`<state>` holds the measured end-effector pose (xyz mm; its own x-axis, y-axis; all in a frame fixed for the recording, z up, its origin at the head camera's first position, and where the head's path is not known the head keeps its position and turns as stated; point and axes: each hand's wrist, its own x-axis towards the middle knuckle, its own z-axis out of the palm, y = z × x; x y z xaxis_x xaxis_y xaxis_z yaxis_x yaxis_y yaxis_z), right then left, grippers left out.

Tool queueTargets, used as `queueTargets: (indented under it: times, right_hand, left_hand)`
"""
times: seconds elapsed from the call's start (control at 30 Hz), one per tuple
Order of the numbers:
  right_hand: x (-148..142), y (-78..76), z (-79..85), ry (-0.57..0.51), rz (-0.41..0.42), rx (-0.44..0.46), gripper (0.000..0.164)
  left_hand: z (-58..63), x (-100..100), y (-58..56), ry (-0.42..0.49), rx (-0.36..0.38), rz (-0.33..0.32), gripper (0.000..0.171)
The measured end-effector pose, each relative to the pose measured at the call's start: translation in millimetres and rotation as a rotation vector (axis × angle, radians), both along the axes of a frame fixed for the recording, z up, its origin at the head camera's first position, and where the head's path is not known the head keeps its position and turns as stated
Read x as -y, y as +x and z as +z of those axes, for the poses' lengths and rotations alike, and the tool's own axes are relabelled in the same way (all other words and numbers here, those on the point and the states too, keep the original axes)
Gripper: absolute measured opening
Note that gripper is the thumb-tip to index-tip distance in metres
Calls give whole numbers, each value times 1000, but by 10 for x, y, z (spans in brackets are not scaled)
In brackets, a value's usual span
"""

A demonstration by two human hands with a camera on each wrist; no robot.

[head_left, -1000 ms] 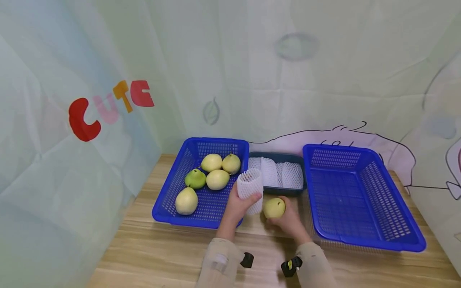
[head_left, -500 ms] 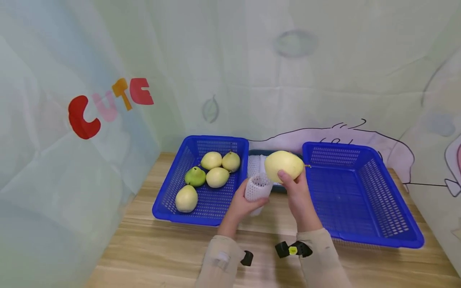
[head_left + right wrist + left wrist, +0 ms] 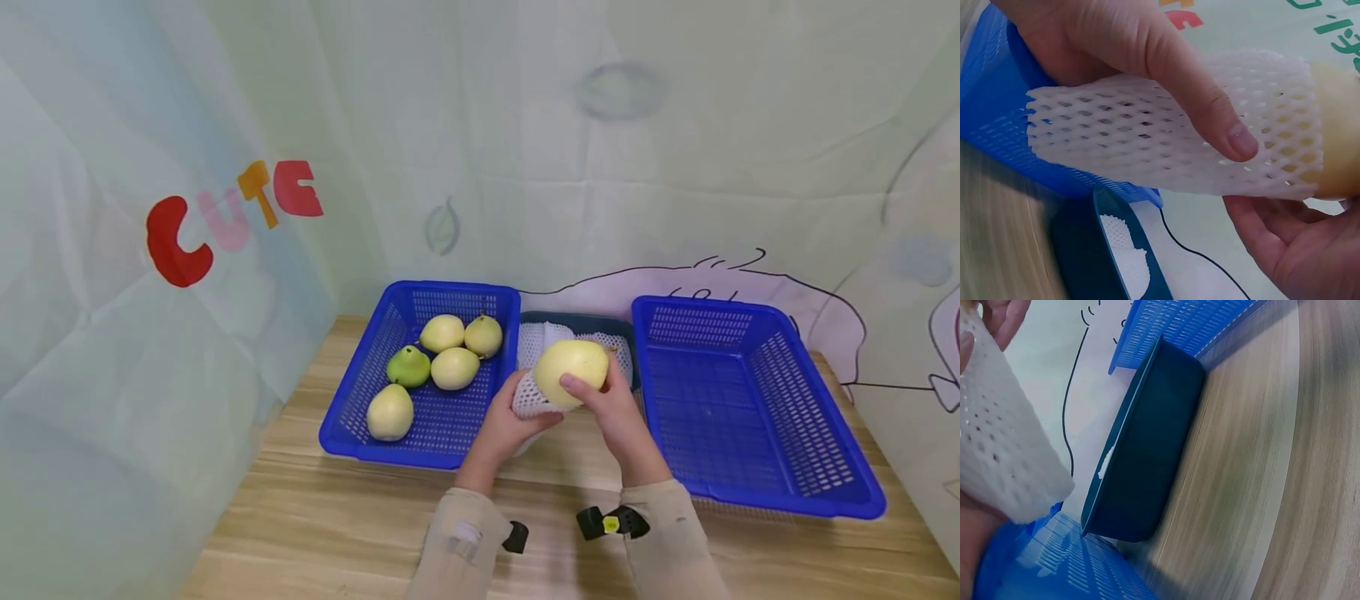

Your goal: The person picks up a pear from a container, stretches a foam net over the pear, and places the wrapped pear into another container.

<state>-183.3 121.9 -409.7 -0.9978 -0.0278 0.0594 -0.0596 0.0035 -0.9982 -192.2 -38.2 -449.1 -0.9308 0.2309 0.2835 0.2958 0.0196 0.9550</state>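
Note:
My left hand (image 3: 501, 432) grips a white foam net sleeve (image 3: 529, 400), thumb laid along its side. A pale yellow pear (image 3: 572, 368) is held by my right hand (image 3: 618, 417), with the thumb on its near side. In the right wrist view, one end of the pear (image 3: 1337, 134) sits inside the sleeve's mouth, and the mesh (image 3: 1285, 134) stretches round it. The rest of the sleeve hangs slack and narrower. At left in the left wrist view, the sleeve (image 3: 1007, 431) slants down from the fingers.
On the left stands a blue basket (image 3: 341, 446) with several pears, one greener pear (image 3: 408, 367) among them. Between it and another blue basket (image 3: 780, 500) on the right is a dark green tray (image 3: 1147, 437) of foam sleeves. A fabric backdrop (image 3: 480, 167) hangs behind the wooden table (image 3: 315, 533).
My right hand first lifted the pear from low near the table, then brought it left and slightly down onto the sleeve's mouth. The left hand tilted the sleeve toward the pear.

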Motion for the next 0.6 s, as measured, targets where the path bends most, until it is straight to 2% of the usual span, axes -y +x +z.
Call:
queueTargets:
  times: [0.2,0.43,0.6]
  right_hand:
    - [13,-26,-45,13,27,9,62]
    - [41,-43,-47,28,38,14,67]
    - [65,-54,-53,86,44,0,74]
  left_hand:
    - [-14,2,-12,-16,21,-10,61]
    - [27,10,7,-47,50,-13,63]
    - [17,6,-21,-46,62,-26,67]
